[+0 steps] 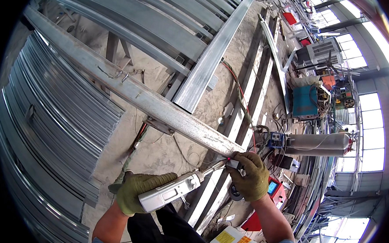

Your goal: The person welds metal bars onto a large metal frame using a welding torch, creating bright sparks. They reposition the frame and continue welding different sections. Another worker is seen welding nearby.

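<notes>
Left hand (133, 191) wrapped shut around one grey welding gun (173, 191); right hand (251, 175) closed at its nozzle, against the steel beam (160, 106) end. One white box (236, 242) with yellow and orange labels, lower edge; one gas cylinder (318, 143), possibly more behind.

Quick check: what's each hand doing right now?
Left hand: closed on the welding gun.
Right hand: closed around the gun's nozzle at the beam end.

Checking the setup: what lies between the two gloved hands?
In the head view, the grey welding gun spans the gap: the left hand holds its body, and the right hand steadies its nozzle at the steel beam.
</notes>
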Demonstrator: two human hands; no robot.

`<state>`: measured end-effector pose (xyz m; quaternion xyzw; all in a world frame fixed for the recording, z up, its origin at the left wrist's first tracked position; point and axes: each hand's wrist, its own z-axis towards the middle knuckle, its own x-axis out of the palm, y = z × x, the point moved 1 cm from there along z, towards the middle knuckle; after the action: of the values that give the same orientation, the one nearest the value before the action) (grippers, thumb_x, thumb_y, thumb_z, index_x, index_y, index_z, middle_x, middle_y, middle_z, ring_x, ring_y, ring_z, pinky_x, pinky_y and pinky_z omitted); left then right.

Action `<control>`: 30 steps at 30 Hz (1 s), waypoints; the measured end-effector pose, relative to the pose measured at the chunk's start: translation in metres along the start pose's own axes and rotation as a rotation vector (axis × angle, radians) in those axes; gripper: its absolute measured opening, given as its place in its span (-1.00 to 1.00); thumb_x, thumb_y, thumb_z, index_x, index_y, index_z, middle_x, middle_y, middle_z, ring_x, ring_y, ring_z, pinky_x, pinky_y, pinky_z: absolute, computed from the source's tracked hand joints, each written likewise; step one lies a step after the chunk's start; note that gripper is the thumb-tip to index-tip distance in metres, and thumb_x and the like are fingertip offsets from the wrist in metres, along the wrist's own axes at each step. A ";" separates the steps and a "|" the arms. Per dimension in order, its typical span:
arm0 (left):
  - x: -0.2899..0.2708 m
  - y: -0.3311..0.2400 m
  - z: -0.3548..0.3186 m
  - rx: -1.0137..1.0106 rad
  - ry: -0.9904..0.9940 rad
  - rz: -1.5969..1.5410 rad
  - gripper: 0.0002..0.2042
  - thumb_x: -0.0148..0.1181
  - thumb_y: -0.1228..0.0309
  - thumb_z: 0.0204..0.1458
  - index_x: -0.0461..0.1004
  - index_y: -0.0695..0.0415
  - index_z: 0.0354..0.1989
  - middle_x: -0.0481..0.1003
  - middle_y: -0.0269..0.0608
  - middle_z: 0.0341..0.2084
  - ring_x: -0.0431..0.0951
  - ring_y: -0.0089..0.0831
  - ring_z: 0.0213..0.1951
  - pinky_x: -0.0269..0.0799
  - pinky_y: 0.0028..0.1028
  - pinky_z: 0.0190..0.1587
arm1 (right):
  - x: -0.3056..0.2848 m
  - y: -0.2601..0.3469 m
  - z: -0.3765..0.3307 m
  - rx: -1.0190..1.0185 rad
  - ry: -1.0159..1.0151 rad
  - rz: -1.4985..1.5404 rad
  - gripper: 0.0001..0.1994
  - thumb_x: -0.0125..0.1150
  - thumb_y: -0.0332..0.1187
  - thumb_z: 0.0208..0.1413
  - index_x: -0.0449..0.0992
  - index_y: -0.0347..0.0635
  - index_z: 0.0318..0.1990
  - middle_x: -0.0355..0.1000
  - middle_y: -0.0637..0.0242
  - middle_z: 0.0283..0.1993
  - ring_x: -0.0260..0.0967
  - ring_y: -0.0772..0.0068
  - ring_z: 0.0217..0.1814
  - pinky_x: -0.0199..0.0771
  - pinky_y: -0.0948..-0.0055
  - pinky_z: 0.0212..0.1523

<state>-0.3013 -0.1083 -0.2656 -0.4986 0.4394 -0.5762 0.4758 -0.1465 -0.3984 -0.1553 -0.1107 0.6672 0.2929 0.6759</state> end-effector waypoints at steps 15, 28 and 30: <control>-0.007 0.018 -0.003 -0.055 0.065 -0.130 -0.26 0.62 0.38 -0.01 0.46 0.44 0.35 0.73 0.03 -0.07 0.77 -0.29 -0.11 0.68 -0.35 0.00 | 0.003 0.000 -0.002 -0.004 -0.012 -0.001 -0.58 0.66 -0.32 -0.11 0.70 -0.01 -0.03 0.62 0.33 -0.01 0.65 0.19 -0.10 0.66 0.20 -0.19; -0.007 0.037 0.001 -0.075 0.118 -0.195 -0.30 0.58 0.37 0.05 0.46 0.45 0.34 0.73 -0.05 -0.09 0.75 -0.41 -0.14 0.68 -0.40 0.00 | 0.001 0.005 0.000 -0.031 -0.025 -0.040 -0.59 0.63 -0.31 -0.07 0.70 -0.05 -0.02 0.61 0.31 -0.01 0.63 0.18 -0.07 0.67 0.22 -0.15; -0.010 0.038 0.004 -0.068 0.117 -0.174 -0.31 0.59 0.37 0.05 0.47 0.44 0.33 0.73 -0.06 -0.10 0.75 -0.42 -0.14 0.67 -0.41 0.00 | 0.001 0.006 0.000 -0.018 -0.013 -0.037 -0.59 0.63 -0.31 -0.07 0.70 -0.06 -0.01 0.61 0.30 -0.01 0.63 0.19 -0.07 0.67 0.23 -0.15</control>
<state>-0.2926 -0.1047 -0.3041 -0.5161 0.4407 -0.6283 0.3804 -0.1498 -0.3937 -0.1547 -0.1272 0.6579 0.2872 0.6845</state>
